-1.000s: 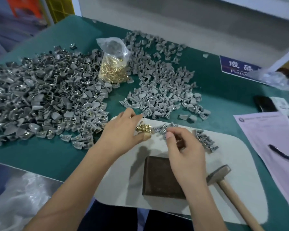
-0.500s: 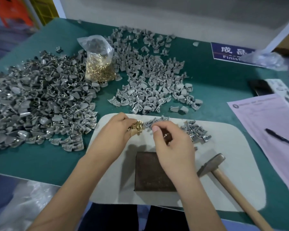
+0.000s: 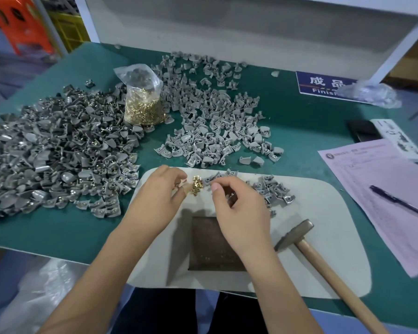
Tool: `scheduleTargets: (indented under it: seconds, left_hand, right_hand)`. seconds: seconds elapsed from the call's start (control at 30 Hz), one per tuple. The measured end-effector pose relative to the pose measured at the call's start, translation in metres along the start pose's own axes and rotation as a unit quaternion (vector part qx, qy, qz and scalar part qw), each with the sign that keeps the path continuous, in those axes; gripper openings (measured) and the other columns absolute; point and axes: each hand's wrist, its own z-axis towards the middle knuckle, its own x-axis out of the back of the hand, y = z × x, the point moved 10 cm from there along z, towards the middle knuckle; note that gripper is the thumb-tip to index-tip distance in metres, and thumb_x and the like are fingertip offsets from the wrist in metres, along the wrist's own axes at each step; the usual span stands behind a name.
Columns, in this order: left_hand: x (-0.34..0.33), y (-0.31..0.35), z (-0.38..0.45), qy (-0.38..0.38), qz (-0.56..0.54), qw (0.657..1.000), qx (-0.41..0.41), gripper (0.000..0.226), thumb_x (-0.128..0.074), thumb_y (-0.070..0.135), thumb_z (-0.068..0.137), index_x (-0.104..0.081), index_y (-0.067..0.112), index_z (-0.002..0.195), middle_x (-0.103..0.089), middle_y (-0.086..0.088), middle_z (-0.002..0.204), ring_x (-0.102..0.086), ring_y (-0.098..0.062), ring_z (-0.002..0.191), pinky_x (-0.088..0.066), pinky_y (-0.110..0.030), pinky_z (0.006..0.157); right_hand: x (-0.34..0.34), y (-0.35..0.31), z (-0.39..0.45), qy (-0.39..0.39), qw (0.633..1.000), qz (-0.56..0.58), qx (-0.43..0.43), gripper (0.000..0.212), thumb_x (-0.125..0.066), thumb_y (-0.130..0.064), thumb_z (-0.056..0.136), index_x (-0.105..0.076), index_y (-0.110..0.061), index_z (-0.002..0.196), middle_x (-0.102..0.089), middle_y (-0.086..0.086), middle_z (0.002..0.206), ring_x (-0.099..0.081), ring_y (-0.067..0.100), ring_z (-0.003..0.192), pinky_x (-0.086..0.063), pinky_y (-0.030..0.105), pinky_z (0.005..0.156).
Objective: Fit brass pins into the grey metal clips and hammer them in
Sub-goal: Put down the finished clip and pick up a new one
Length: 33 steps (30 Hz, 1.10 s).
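Observation:
My left hand point(image 3: 162, 196) pinches a small cluster of brass pins point(image 3: 196, 186) at its fingertips, above the far edge of the white mat point(image 3: 323, 225). My right hand point(image 3: 239, 210) is close beside it, its thumb tip almost at the pins. Its curled fingers hold a grey metal clip point(image 3: 231, 197), which is mostly hidden. A small heap of clips point(image 3: 273, 189) lies on the mat to the right. A dark metal block point(image 3: 210, 244) sits under my right wrist. The hammer point(image 3: 295, 233) lies on the mat at the right, handle towards me.
A clear bag of brass pins point(image 3: 143, 104) stands at the back between a large clip pile point(image 3: 58, 160) on the left and a lighter grey pile point(image 3: 215, 121) in the centre. Pink papers point(image 3: 372, 179) with a pen point(image 3: 401, 204), a phone point(image 3: 362, 130) and a blue sign point(image 3: 323, 85) lie on the right.
My right hand has moved left, bringing its thumb closer to the pins held by my left hand. The view has shifted a little; the hammer and block lie as before.

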Motion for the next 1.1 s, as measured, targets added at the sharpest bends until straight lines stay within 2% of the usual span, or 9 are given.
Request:
scheduleTargets:
  seconds: [0.13, 0.3, 0.43, 0.57, 0.63, 0.7, 0.83, 1.0, 1.1]
  left_hand:
    - [0.005, -0.011, -0.011, 0.006, 0.029, 0.999, 0.035, 0.034, -0.055, 0.005, 0.093, -0.061, 0.006, 0.127, -0.055, -0.006, 0.112, -0.056, -0.026, 0.108, -0.047, -0.043, 0.098]
    - [-0.001, -0.017, -0.012, -0.013, 0.054, 0.998, 0.035, 0.037, -0.055, -0.001, 0.095, -0.063, 0.003, 0.131, -0.056, -0.011, 0.11, -0.057, -0.031, 0.107, -0.045, -0.044, 0.1]
    - [0.007, -0.02, -0.003, 0.007, 0.029, 0.998, 0.05, 0.018, -0.062, 0.007, 0.096, -0.071, 0.008, 0.111, -0.059, -0.005, 0.101, -0.059, -0.023, 0.097, -0.044, -0.031, 0.088]
    - [0.01, -0.013, 0.001, 0.007, 0.036, 0.999, 0.041, 0.009, -0.063, 0.012, 0.097, -0.07, 0.014, 0.093, -0.058, 0.0, 0.091, -0.058, -0.021, 0.088, -0.045, -0.036, 0.081]
    - [0.02, 0.001, -0.007, 0.038, -0.019, 0.999, 0.017, 0.008, -0.067, 0.016, 0.094, -0.073, 0.021, 0.091, -0.064, 0.012, 0.087, -0.058, -0.008, 0.084, -0.046, -0.024, 0.079]
    - [0.026, 0.017, -0.016, 0.051, -0.125, 0.991, 0.005, 0.008, -0.071, 0.022, 0.092, -0.075, 0.028, 0.089, -0.07, 0.017, 0.085, -0.062, -0.004, 0.082, -0.042, -0.009, 0.072]
    - [0.019, 0.025, -0.017, 0.024, -0.238, 0.97, 0.046, 0.013, -0.072, 0.036, 0.089, -0.077, 0.025, 0.082, -0.075, 0.012, 0.082, -0.065, 0.0, 0.075, -0.044, -0.008, 0.069]
    - [0.002, 0.026, -0.013, -0.026, -0.296, 0.95, 0.09, 0.033, -0.069, 0.046, 0.082, -0.076, 0.015, 0.073, -0.072, -0.001, 0.07, -0.055, 0.001, 0.061, -0.041, -0.01, 0.061]
    - [-0.002, 0.025, -0.01, -0.036, -0.312, 0.943, 0.106, 0.035, -0.068, 0.046, 0.086, -0.075, 0.016, 0.069, -0.061, 0.009, 0.054, -0.046, 0.002, 0.052, -0.035, -0.009, 0.052]
  right_hand:
    - [0.001, -0.002, -0.001, -0.002, 1.0, -0.011, 0.006, 0.011, -0.057, -0.042, 0.099, -0.068, -0.04, 0.1, -0.067, -0.028, 0.085, -0.054, -0.005, 0.067, -0.032, 0.016, 0.057]
    - [-0.001, -0.004, -0.002, -0.009, 0.999, -0.031, 0.012, 0.015, -0.055, -0.044, 0.1, -0.069, -0.039, 0.101, -0.065, -0.027, 0.08, -0.052, -0.007, 0.063, -0.029, 0.016, 0.055]
    - [-0.002, -0.005, -0.003, -0.017, 0.999, -0.037, 0.014, 0.016, -0.055, -0.045, 0.1, -0.07, -0.039, 0.102, -0.066, -0.026, 0.083, -0.051, -0.007, 0.063, -0.03, 0.018, 0.055]
    - [-0.001, -0.004, -0.003, -0.008, 1.0, -0.012, 0.011, 0.013, -0.057, -0.042, 0.099, -0.07, -0.04, 0.1, -0.067, -0.027, 0.085, -0.056, -0.006, 0.07, -0.038, 0.021, 0.059]
    - [0.003, -0.002, -0.003, 0.008, 0.999, 0.052, 0.004, 0.01, -0.061, -0.034, 0.098, -0.071, -0.038, 0.098, -0.069, -0.026, 0.09, -0.062, -0.002, 0.082, -0.051, 0.029, 0.07]
    - [0.006, -0.003, -0.003, 0.014, 0.995, 0.096, 0.008, 0.01, -0.066, -0.028, 0.096, -0.071, -0.035, 0.098, -0.071, -0.023, 0.091, -0.066, 0.003, 0.088, -0.055, 0.035, 0.079]
    - [0.0, -0.012, -0.007, -0.026, 0.994, 0.102, 0.041, 0.013, -0.072, -0.031, 0.091, -0.07, -0.036, 0.103, -0.071, -0.021, 0.093, -0.067, 0.007, 0.088, -0.054, 0.033, 0.08]
    - [0.006, -0.014, -0.007, -0.013, 0.986, 0.155, 0.063, 0.014, -0.075, -0.017, 0.09, -0.076, -0.028, 0.1, -0.073, -0.018, 0.094, -0.069, 0.009, 0.096, -0.053, 0.027, 0.085]
    - [0.008, -0.013, -0.005, -0.009, 0.984, 0.165, 0.06, 0.012, -0.077, -0.02, 0.09, -0.077, -0.026, 0.101, -0.074, -0.016, 0.095, -0.069, 0.01, 0.097, -0.052, 0.025, 0.085]
